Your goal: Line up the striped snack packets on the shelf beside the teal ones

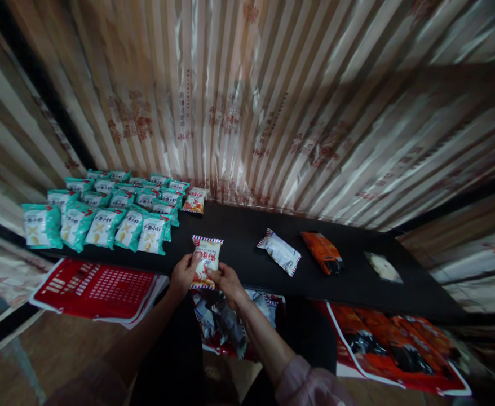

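Note:
Both my hands hold a white and red snack packet (206, 261) by its sides, above the front edge of the black table (239, 231). My left hand (184, 275) is closed on its left edge, and my right hand (227, 282) grips its lower right edge. A similar packet (194, 200) stands at the back, beside rows of several teal and white snack packets (148, 232) on the left. Off to the right lie a white packet with striped ends (280, 251) and an orange packet (322, 252).
A small clear packet (383, 267) lies near the table's right end. Below the table are a red basket (104, 290) at left, silvery packets (230, 321) in the middle, and a red basket with orange packets (400, 344) at right. Striped plastic sheeting (247, 101) hangs behind.

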{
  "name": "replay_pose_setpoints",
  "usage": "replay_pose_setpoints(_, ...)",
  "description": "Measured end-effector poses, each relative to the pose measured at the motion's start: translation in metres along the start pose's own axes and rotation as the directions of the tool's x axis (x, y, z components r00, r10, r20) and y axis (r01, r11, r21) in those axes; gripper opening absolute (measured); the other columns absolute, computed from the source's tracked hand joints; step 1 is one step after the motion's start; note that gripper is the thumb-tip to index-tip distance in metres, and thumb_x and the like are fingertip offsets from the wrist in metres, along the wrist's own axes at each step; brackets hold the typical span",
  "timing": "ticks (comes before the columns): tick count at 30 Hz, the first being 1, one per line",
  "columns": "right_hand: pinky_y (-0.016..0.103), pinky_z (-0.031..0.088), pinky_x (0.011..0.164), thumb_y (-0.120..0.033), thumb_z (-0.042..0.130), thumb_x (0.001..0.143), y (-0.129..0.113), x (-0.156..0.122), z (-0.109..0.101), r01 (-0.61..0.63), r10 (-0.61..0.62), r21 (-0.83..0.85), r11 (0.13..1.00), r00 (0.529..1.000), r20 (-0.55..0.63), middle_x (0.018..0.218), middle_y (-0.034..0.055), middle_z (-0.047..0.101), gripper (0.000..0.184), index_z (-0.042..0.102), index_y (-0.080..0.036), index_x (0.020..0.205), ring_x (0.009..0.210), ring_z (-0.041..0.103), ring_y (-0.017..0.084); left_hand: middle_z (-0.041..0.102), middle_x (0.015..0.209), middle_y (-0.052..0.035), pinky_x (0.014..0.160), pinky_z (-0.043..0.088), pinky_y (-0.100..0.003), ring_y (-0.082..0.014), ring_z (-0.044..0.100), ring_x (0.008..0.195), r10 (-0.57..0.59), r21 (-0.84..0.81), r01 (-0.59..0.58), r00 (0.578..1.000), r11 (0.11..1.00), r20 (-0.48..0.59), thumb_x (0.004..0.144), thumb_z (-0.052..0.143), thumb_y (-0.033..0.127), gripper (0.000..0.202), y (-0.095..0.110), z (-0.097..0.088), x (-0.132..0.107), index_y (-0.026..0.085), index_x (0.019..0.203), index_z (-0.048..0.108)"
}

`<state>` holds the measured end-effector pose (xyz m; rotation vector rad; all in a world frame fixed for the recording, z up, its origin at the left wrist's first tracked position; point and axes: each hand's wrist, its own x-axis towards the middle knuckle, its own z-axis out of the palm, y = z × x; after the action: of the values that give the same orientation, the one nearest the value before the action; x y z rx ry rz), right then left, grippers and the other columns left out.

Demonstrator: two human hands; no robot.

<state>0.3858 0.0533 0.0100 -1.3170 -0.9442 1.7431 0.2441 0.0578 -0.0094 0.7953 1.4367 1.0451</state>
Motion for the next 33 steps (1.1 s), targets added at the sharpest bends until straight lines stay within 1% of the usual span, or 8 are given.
replay_pose_setpoints(4, 0.031, 0.049, 0.065, -0.046, 0.076, 0.052, -0.003, 0.010, 0.003, 0.032, -0.035, -0.061, 0.998, 0.998, -0.046, 0.074, 0.0050, 0.070, 0.051, 0.057, -0.015, 0.088, 0.070, 0.065, 0.021, 0.069, 0.089, -0.0073, 0.078, 0.047, -0.031, -0.0257, 0.061, 0.094, 0.110, 0.141, -0.094, 0.987, 0.986, -0.113, 0.072, 0.059, 0.051, 0.035, 0.006, -0.006, 0.006, 0.019, 0.087, 0.062)
replay_pose_setpoints(6, 0.031, 0.049, 0.066, -0.046, 0.076, 0.052, -0.005, 0.016, 0.004, 0.038, -0.044, -0.081, 0.996, 0.997, -0.071, 0.077, 0.0062, 0.070, 0.052, 0.057, -0.014, 0.089, 0.072, 0.065, 0.021, 0.069, 0.089, -0.0076, 0.078, 0.048, -0.032, -0.0247, 0.062, 0.091, 0.167, 0.119, -0.152, 0.977, 0.981, -0.132, 0.073, 0.058, 0.049, 0.036, 0.003, -0.007, 0.009, 0.017, 0.090, 0.062)
replay_pose_setpoints(11, 0.031, 0.050, 0.066, -0.049, 0.075, 0.052, -0.009, 0.033, 0.007, 0.070, -0.079, -0.104, 0.992, 0.993, -0.087, 0.078, 0.0065, 0.069, 0.054, 0.055, -0.015, 0.089, 0.071, 0.065, 0.021, 0.068, 0.093, -0.0096, 0.073, 0.051, -0.033, -0.0209, 0.064, 0.080, 0.294, 0.002, -0.295, 0.950, 0.955, -0.108, 0.066, 0.062, 0.042, 0.041, -0.010, -0.008, 0.022, 0.014, 0.096, 0.059)
replay_pose_setpoints(17, 0.031, 0.050, 0.068, -0.047, 0.071, 0.060, -0.015, 0.055, 0.006, 0.108, -0.134, -0.332, 0.937, 0.989, -0.057, 0.080, 0.0052, 0.069, 0.043, 0.062, -0.016, 0.088, 0.074, 0.064, 0.020, 0.068, 0.091, -0.0101, 0.073, 0.052, -0.033, -0.0196, 0.064, 0.079, 0.384, 0.106, -0.370, 0.905, 0.923, -0.182, 0.069, 0.057, 0.034, 0.034, -0.015, -0.012, 0.041, 0.013, 0.096, 0.060)
replay_pose_setpoints(23, 0.030, 0.050, 0.067, -0.039, 0.068, 0.065, -0.011, 0.082, 0.006, 0.113, -0.189, -0.454, 0.884, 0.974, -0.126, 0.079, 0.0034, 0.070, 0.032, 0.067, -0.018, 0.089, 0.072, 0.064, 0.020, 0.069, 0.090, -0.0087, 0.074, 0.053, -0.031, -0.0183, 0.065, 0.081, 0.418, 0.184, -0.383, 0.882, 0.905, -0.216, 0.076, 0.052, 0.026, 0.028, -0.012, -0.012, 0.056, 0.013, 0.100, 0.059)
replay_pose_setpoints(26, 0.030, 0.050, 0.066, -0.037, 0.066, 0.067, -0.011, 0.091, 0.008, 0.117, -0.204, -0.479, 0.870, 0.970, -0.134, 0.081, 0.0040, 0.071, 0.031, 0.067, -0.018, 0.091, 0.073, 0.064, 0.020, 0.068, 0.096, -0.0098, 0.078, 0.052, -0.032, -0.0186, 0.065, 0.086, 0.446, 0.244, -0.393, 0.867, 0.886, -0.223, 0.079, 0.050, 0.024, 0.028, -0.013, -0.012, 0.063, 0.014, 0.104, 0.058)
replay_pose_setpoints(29, 0.029, 0.050, 0.067, -0.036, 0.065, 0.068, -0.012, 0.098, 0.011, 0.128, -0.217, -0.488, 0.864, 0.967, -0.130, 0.084, 0.0044, 0.071, 0.031, 0.068, -0.018, 0.092, 0.075, 0.065, 0.020, 0.067, 0.101, -0.0108, 0.082, 0.051, -0.033, -0.0192, 0.065, 0.091, 0.474, 0.331, -0.390, 0.849, 0.859, -0.231, 0.081, 0.049, 0.023, 0.028, -0.012, -0.012, 0.068, 0.014, 0.106, 0.057)
replay_pose_setpoints(33, 0.029, 0.050, 0.067, -0.035, 0.063, 0.069, -0.013, 0.109, 0.014, 0.130, -0.225, -0.502, 0.855, 0.965, -0.133, 0.083, 0.0044, 0.071, 0.029, 0.068, -0.018, 0.092, 0.075, 0.065, 0.020, 0.068, 0.101, -0.0112, 0.083, 0.050, -0.034, -0.0209, 0.064, 0.093, 0.513, 0.481, -0.352, 0.819, 0.803, -0.257, 0.082, 0.048, 0.022, 0.027, -0.007, -0.012, 0.073, 0.014, 0.107, 0.058)
